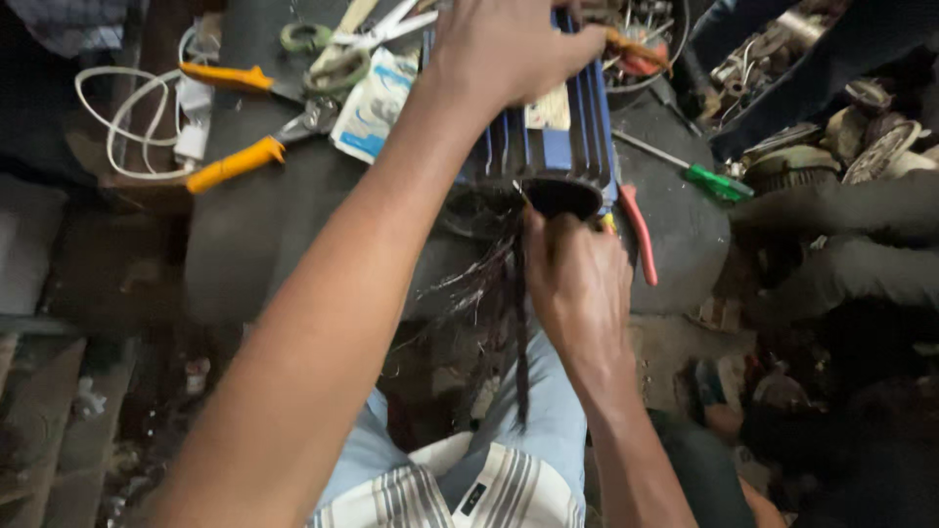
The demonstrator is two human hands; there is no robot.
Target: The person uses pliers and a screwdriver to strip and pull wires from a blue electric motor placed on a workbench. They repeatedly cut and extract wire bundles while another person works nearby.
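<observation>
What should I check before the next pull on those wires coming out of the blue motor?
1. Left hand steadying the motor from the top: ok.
2. Right hand gripping the wire bundle at the motor's open end: ok.
3. Motor seated flat on the bench: cannot tell, hands hide its base.
4. Loose strands beside the bundle free of snags: cannot tell, blurred.
5. Red-handled tool close beside the right hand: not ok, in the way.
6. Orange-handled pliers and green screwdriver apart from the hands: ok.
</observation>
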